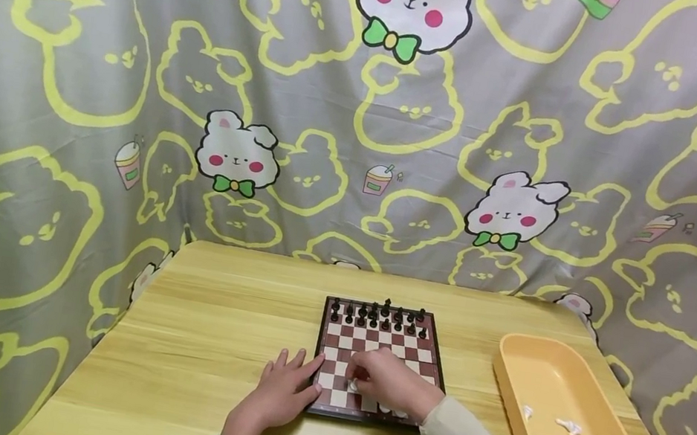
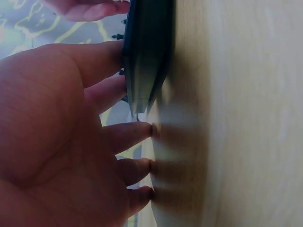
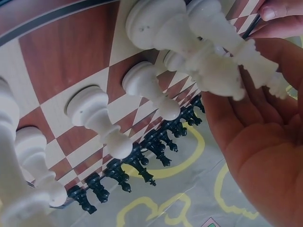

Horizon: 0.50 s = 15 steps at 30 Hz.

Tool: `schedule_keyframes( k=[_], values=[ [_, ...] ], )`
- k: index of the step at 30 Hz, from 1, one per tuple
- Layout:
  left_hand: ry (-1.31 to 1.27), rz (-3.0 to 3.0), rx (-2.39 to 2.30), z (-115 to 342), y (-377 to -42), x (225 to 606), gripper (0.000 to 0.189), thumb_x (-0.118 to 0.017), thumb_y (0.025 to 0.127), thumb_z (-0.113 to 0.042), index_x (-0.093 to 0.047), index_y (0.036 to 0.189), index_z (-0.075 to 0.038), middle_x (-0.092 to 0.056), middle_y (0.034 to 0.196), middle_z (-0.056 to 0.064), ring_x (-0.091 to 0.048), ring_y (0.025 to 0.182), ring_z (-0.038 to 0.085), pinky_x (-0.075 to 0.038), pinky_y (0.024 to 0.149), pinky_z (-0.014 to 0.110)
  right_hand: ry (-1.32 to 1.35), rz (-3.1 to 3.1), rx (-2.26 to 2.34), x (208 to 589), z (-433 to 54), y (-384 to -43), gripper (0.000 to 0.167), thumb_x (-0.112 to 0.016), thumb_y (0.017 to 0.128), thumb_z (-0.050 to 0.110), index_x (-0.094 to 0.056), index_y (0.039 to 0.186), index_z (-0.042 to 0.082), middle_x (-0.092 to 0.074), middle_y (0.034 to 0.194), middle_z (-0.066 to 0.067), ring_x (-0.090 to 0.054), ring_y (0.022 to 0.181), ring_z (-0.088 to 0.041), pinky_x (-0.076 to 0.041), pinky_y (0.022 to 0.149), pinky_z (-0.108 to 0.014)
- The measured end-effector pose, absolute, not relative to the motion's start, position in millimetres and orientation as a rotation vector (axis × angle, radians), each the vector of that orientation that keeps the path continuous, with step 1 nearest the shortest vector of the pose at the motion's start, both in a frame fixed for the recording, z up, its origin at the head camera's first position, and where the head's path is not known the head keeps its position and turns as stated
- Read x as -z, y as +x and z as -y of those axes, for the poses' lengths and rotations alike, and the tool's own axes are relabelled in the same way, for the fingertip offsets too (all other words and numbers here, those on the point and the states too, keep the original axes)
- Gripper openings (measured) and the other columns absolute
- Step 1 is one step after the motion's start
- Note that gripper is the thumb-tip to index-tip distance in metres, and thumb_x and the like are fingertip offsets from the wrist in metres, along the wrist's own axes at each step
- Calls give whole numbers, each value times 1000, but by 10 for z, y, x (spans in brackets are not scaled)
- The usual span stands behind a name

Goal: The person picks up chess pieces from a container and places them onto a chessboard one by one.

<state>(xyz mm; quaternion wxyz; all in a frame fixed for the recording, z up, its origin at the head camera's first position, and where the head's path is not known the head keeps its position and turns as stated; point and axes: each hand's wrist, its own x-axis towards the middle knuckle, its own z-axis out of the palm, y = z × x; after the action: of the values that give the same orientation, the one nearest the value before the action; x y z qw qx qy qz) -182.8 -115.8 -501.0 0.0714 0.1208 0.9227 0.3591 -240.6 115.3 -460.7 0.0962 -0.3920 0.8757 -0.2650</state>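
Observation:
A chessboard (image 1: 336, 353) with brown and cream squares lies on the table. Black chess pieces (image 1: 374, 317) fill its two far rows. My right hand (image 1: 388, 380) reaches over the near side, thumb and fingers pinching a white chess piece (image 1: 353, 385). In the right wrist view, white pawns (image 3: 102, 120) stand in a row, and larger white pieces (image 3: 189, 52) partly cover the fingertips. My left hand (image 1: 282, 392) lies spread at the board's left edge. The left wrist view has its thumb and forefinger against the board's side (image 2: 149, 52), the other fingertips touching the wood.
To the right of the board, a yellow-orange tray (image 1: 614, 407) holds several white chess pieces (image 1: 570, 428). The wooden table (image 1: 212, 317) extends around the board. A grey curtain (image 1: 312, 99) with cartoon animals hangs behind and along both sides.

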Motion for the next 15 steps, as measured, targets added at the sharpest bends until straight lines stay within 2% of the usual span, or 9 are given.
schedule_keyframes(
  k=[5,7,12,15],
  values=[
    [370,-2777,-1067,1165,-1818,4980,55,-58,105,-33,-50,154,-11,-36,157,35,-14,147,65,-8,116,77,-1140,-2618,750,4629,-1138,-2388,16,-71,88,-5,-74,99,7,-73,90,2,-59,75,-1,-54,68,-20],
    [361,-2779,-1064,1164,-1810,4984,55,-58,105,-33,-51,154,-11,-36,157,35,-14,147,65,-8,116,78,-1129,-2613,757,4619,-1145,-2358,23,-72,88,-4,-73,108,5,-74,99,-1,-66,83,-6,-57,74,-23],
    [364,-2769,-1077,1153,-1795,5001,55,-58,105,-34,-51,154,-10,-36,157,36,-13,147,65,-7,115,78,-1061,-2662,847,4511,-1274,-2230,34,-71,94,7,-66,128,2,-69,125,-9,-66,113,-26,-57,95,-41],
    [363,-2776,-1077,1140,-1803,4996,55,-58,105,-34,-51,154,-11,-36,157,35,-13,147,65,-7,115,78,-1010,-2730,938,4419,-1459,-2182,33,-72,96,15,-67,127,4,-68,126,-8,-64,117,-30,-54,99,-48]
  ],
)
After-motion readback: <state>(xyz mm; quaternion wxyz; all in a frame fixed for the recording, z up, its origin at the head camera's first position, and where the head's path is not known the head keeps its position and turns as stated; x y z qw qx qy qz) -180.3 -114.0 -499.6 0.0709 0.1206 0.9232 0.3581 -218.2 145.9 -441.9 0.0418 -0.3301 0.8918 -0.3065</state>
